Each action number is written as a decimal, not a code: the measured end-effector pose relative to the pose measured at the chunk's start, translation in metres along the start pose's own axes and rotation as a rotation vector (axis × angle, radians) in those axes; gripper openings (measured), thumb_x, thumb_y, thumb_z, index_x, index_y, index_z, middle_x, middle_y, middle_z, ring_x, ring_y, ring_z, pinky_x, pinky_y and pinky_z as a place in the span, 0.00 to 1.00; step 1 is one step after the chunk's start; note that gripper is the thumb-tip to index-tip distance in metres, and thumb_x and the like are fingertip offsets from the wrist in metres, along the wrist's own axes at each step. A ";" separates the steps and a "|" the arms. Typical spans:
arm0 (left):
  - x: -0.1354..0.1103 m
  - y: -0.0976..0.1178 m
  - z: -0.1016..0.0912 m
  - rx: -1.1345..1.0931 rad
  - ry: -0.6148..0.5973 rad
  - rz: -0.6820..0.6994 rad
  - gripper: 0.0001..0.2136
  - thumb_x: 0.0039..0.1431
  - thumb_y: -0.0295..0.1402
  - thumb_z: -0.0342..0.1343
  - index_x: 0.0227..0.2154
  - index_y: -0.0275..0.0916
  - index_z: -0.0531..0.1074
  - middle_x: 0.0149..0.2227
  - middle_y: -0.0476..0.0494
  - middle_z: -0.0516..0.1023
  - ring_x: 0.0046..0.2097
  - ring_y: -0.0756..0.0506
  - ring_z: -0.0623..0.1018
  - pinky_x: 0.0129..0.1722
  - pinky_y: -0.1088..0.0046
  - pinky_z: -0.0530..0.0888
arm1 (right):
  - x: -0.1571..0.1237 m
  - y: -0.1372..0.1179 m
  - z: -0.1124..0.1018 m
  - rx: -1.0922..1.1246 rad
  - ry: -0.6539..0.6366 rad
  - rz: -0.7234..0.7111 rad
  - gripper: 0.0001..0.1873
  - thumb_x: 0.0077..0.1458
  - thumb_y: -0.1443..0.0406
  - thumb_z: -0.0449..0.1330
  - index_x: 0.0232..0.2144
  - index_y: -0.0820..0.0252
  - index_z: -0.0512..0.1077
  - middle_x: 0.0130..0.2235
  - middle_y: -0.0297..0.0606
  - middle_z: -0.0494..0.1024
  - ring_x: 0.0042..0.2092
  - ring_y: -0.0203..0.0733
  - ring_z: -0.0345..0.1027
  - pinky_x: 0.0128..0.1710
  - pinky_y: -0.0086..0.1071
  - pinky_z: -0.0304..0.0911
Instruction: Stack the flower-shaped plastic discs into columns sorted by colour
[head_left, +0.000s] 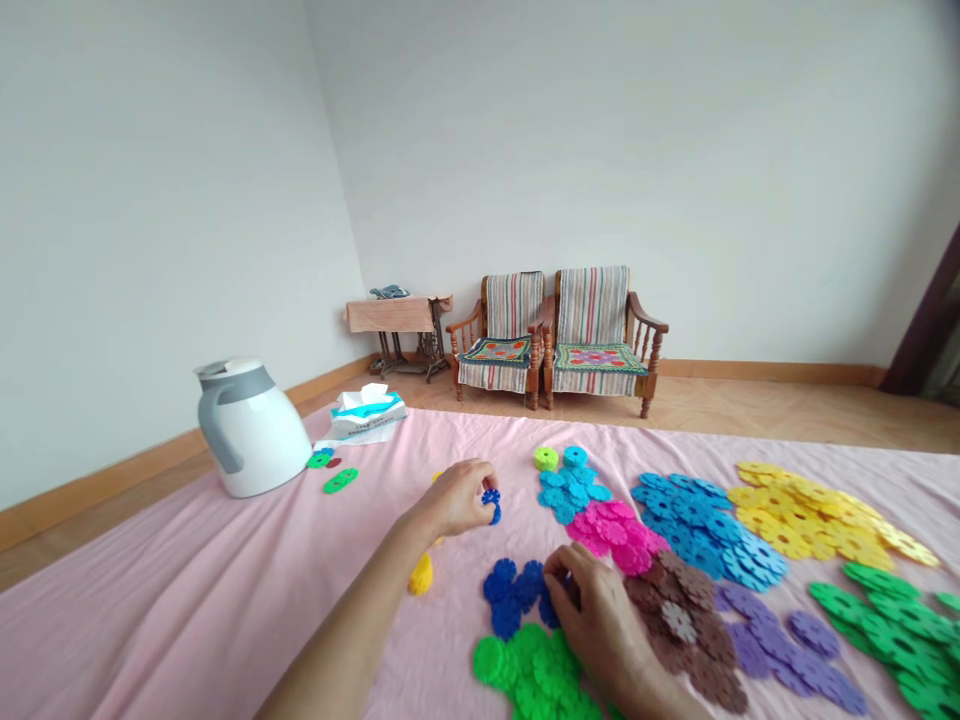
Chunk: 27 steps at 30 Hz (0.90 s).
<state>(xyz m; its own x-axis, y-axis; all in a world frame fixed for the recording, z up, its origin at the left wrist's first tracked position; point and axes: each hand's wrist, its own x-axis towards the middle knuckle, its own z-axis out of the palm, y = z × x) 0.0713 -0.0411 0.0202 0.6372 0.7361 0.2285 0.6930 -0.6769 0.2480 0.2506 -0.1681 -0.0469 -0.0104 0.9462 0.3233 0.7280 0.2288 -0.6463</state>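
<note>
Pinched in my left hand are dark blue snowflake discs, held a little above the pink cloth. Yellow discs lie beneath and beside that forearm, partly hidden by it. My right hand reaches down at the right edge of the dark blue disc pile, fingers curled together over it. Its fingertips appear to grip a dark blue disc, mostly hidden by the hand. Just below, a light green disc pile runs under my right wrist.
Piles of pink, light blue, blue, yellow, brown, purple and green discs spread rightward on the pink cloth. A white jug and tissue box stand left. Two chairs are beyond.
</note>
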 end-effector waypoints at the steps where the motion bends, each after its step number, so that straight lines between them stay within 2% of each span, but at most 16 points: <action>1: 0.001 -0.001 0.003 0.003 -0.002 -0.001 0.07 0.43 0.27 0.54 0.29 0.38 0.69 0.32 0.48 0.72 0.35 0.47 0.71 0.33 0.76 0.66 | 0.000 0.000 0.000 0.000 0.003 -0.001 0.08 0.54 0.68 0.49 0.26 0.59 0.67 0.27 0.34 0.71 0.29 0.35 0.64 0.28 0.27 0.53; 5: -0.001 -0.004 0.011 0.016 -0.020 -0.009 0.07 0.43 0.26 0.54 0.29 0.39 0.70 0.33 0.48 0.73 0.35 0.47 0.72 0.33 0.76 0.66 | 0.000 0.001 0.000 0.001 0.009 -0.001 0.09 0.54 0.68 0.49 0.26 0.59 0.67 0.27 0.34 0.71 0.29 0.35 0.64 0.28 0.27 0.53; 27: -0.003 -0.007 0.015 0.032 -0.077 -0.018 0.06 0.46 0.27 0.54 0.30 0.38 0.70 0.33 0.47 0.73 0.34 0.48 0.72 0.33 0.76 0.65 | 0.000 0.000 -0.001 -0.016 -0.020 0.002 0.08 0.54 0.68 0.49 0.26 0.59 0.67 0.28 0.35 0.71 0.29 0.35 0.64 0.28 0.27 0.54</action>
<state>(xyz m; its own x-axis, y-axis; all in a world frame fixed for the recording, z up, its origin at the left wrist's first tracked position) 0.0701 -0.0384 0.0033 0.6479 0.7467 0.1508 0.7143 -0.6642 0.2206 0.2513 -0.1686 -0.0463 -0.0230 0.9511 0.3080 0.7389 0.2237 -0.6356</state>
